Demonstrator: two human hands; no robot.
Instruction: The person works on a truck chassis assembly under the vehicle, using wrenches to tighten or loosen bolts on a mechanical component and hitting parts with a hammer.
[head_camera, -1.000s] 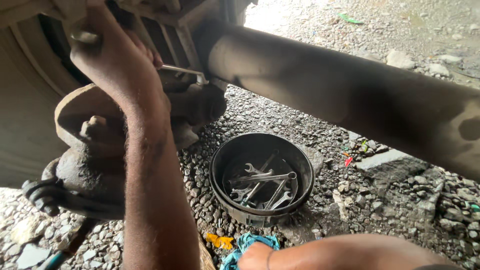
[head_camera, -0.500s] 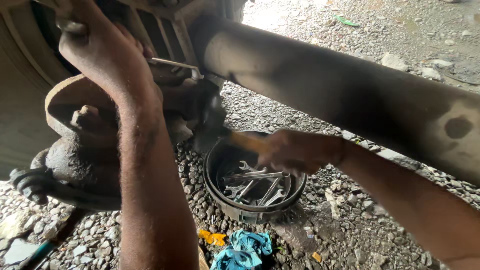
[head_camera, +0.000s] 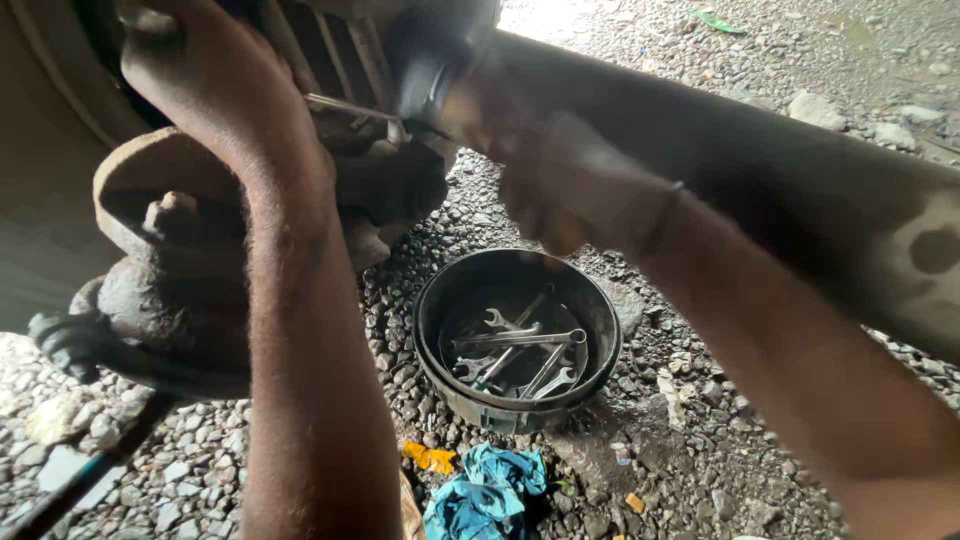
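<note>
Ground: loose gravel (head_camera: 700, 440) under a vehicle, a black round tub (head_camera: 440, 330) of spanners (head_camera: 515, 345) between the arms, a blue rag (head_camera: 485, 490) beside it.
Left hand (head_camera: 200, 75): closed around one end of a slim wrench (head_camera: 350, 108), up by the rusty axle parts (head_camera: 150, 260).
Right hand (head_camera: 560, 190): blurred near the wrench head; grip cannot be told.
Wrench axis: long axis nearly level, head pointing right toward the big dark tube (head_camera: 760, 160).
Progress: wrench seated on a fitting, loosening apparently under way; nothing visibly removed yet.
</note>
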